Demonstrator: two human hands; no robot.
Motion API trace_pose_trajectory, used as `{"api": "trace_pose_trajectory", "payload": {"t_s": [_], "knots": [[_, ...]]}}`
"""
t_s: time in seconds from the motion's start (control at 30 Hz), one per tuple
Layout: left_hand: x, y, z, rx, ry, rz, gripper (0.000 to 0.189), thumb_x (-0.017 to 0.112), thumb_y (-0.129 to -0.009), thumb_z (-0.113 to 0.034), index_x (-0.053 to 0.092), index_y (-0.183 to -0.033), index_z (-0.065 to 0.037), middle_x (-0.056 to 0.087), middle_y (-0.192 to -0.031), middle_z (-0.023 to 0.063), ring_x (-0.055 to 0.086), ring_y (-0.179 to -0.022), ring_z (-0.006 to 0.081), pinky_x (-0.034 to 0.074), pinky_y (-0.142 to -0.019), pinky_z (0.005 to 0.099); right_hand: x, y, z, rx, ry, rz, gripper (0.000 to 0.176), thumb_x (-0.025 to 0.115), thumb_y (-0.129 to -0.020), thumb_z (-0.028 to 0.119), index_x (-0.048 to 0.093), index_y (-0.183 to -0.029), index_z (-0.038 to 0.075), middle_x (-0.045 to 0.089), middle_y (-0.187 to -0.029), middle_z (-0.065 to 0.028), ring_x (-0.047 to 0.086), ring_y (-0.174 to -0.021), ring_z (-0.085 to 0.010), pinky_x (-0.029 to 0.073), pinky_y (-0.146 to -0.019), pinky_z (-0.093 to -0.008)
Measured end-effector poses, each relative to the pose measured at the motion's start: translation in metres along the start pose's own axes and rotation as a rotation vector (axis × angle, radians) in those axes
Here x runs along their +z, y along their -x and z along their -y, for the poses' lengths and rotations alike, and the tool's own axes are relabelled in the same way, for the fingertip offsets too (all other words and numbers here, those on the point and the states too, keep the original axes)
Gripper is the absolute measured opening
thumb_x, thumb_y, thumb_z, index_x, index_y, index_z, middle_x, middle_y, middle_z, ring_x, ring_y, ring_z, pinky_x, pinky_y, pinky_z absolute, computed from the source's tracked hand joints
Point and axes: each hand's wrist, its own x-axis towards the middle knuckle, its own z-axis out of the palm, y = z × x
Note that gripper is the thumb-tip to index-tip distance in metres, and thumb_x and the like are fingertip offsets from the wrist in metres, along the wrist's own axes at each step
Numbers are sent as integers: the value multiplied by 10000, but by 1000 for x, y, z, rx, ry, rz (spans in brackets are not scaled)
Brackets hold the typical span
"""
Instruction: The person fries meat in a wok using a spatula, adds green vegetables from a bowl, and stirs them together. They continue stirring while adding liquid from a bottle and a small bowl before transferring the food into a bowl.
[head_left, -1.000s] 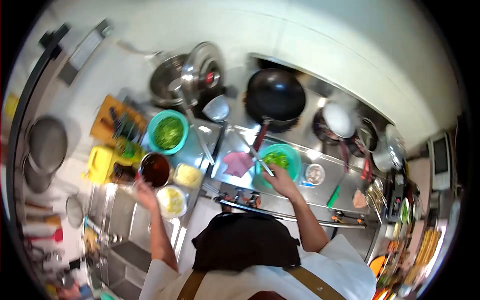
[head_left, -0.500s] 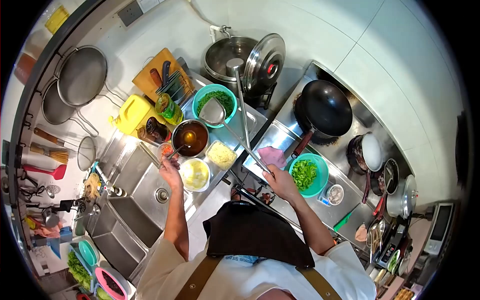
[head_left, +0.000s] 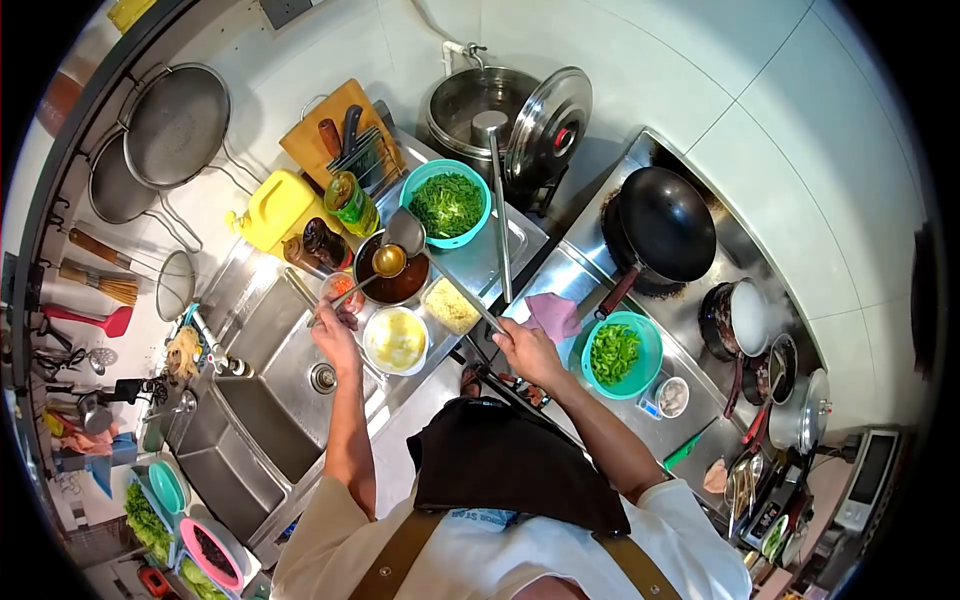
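Observation:
My left hand (head_left: 337,335) is closed round the handle of a small ladle (head_left: 389,261), whose shiny golden bowl is over a round pot of dark brown sauce (head_left: 407,287). In my right hand (head_left: 529,350) is the long handle of a metal wok spatula (head_left: 406,233). Its blade reaches the pot's far rim, right beside the ladle bowl. Close to my left hand are a bowl of pale yellow pieces in liquid (head_left: 396,341) and a small cup of chopped red bits (head_left: 341,287). Between the hands sits a tub of minced garlic-like bits (head_left: 452,304).
A turquoise bowl of chopped greens (head_left: 447,206) stands behind the spatula. The sink (head_left: 270,420) is at left. To the right are a pink cloth (head_left: 553,316), a bowl of green pieces (head_left: 632,325) and a black wok (head_left: 666,225) on the stove. A steaming pot (head_left: 748,318) stands farther right.
The spatula has swung left and down, from beside the greens bowl to over the sauce pot. The ladle bowl has risen from the sauce toward the spatula blade. The camera view has shifted slightly.

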Motion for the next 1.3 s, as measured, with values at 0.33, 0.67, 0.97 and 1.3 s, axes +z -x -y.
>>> {"api": "trace_pose_trajectory", "payload": {"t_s": [0.33,0.67,0.97,1.3], "knots": [[21,0,-20,64,-60,83,384,388,-978,-300,601,-977,18,555,-646,46,473,-501,80,375,-455,221,7,12,-20,49,-507,236,296,499,-915,276,571,-1058,27,622,-790,-133,598,-758,-244,454,-722,-367],[118,23,-33,100,-84,357,365,384,-977,-302,587,-1001,0,575,-648,35,487,-497,54,365,-429,185,-60,62,-55,199,-743,138,234,513,-925,248,602,-974,38,464,-597,26,424,-528,-64,336,-461,-234],[303,98,-36,96,47,771,371,378,-976,-314,572,-1039,-3,589,-668,33,508,-526,74,404,-469,209,-123,129,-115,393,-844,-299,287,514,-917,257,600,-1051,18,526,-589,-36,490,-481,-115,372,-449,-269],[449,196,-24,432,-197,1096,318,409,-967,-267,586,-1044,-14,594,-657,74,550,-556,139,451,-540,292,-138,143,-189,618,-83,-772,275,539,-858,241,568,-1058,54,621,-804,-252,594,-790,-439,455,-701,-520]]}}
